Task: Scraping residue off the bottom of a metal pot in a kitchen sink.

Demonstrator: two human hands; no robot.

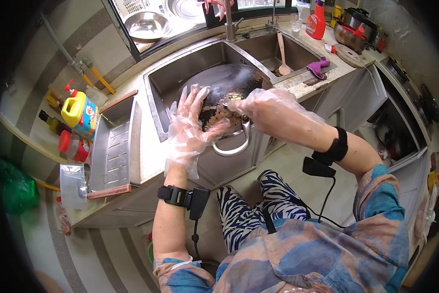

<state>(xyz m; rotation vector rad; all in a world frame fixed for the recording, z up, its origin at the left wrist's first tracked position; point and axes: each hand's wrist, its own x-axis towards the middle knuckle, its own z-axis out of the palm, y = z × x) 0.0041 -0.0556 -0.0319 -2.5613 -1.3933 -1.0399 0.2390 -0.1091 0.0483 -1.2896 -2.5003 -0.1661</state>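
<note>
A blackened wok point(228, 78) lies upside down across the left sink basin point(161, 86), its underside crusted with brown, flaking residue. The wok's silver loop handle point(237, 149) juts out over the counter's front edge. My left hand point(192, 122), in a clear plastic glove, rests on the wok's near left side with fingers spread. Gloved likewise, my right hand point(269, 110) is closed against the crusted patch near the handle. From its fingertips pokes the shiny tip of a small metal object point(225, 104); the rest is hidden by the hand.
In the right basin point(256, 45) leans a wooden spoon point(281, 55). A purple cloth point(318, 67) and a red spray bottle point(316, 22) sit on the right counter. To the left stand a metal rack point(113, 154) and a yellow detergent jug point(81, 111). A cabinet door point(366, 95) hangs open at right.
</note>
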